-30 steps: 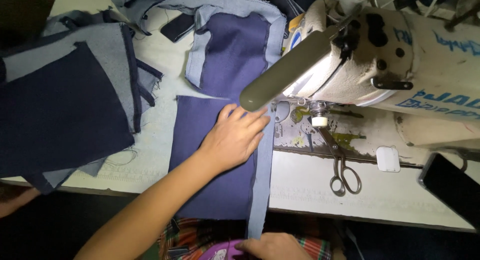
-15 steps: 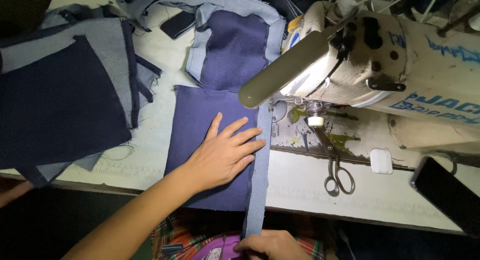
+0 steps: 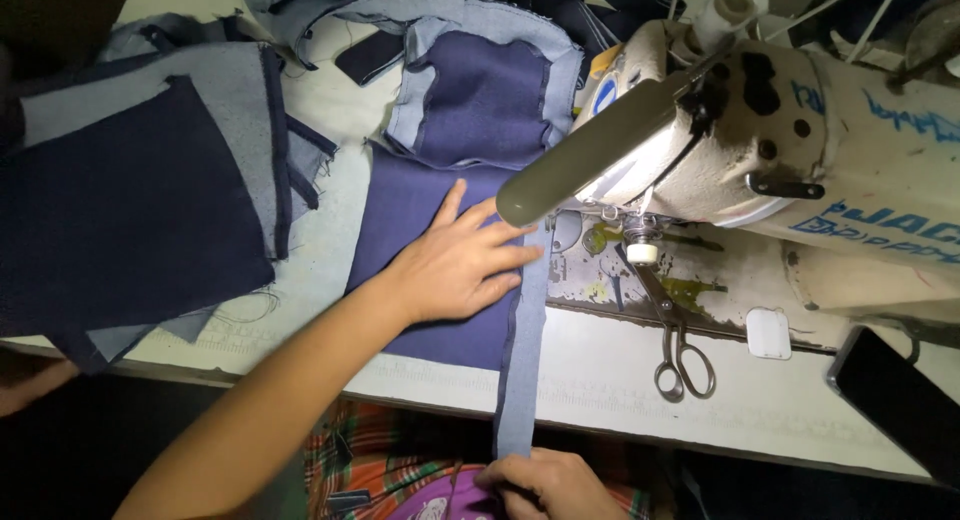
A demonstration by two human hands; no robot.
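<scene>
My left hand point(image 3: 455, 263) lies flat with fingers spread on a dark blue denim panel point(image 3: 415, 215) on the sewing table. Along the panel's right edge runs a lighter blue strip point(image 3: 525, 350) that hangs over the table's front edge. My right hand point(image 3: 545, 483), low at the bottom of the view, pinches the lower end of that strip. The panel's far end lies beside the needle area of a cream industrial sewing machine point(image 3: 800, 150), with more stitched denim point(image 3: 480, 90) behind it.
A stack of dark denim pieces point(image 3: 130, 200) lies at the left. Scissors point(image 3: 680, 350) rest on the white table point(image 3: 620, 370) right of the strip. A dark phone point(image 3: 900, 400) sits at the right edge, another dark flat device point(image 3: 368, 55) at the back.
The view has shifted slightly. My left hand has slid toward me along the panel and spread its fingers flat. My right hand keeps hold of the strip's lower end.
</scene>
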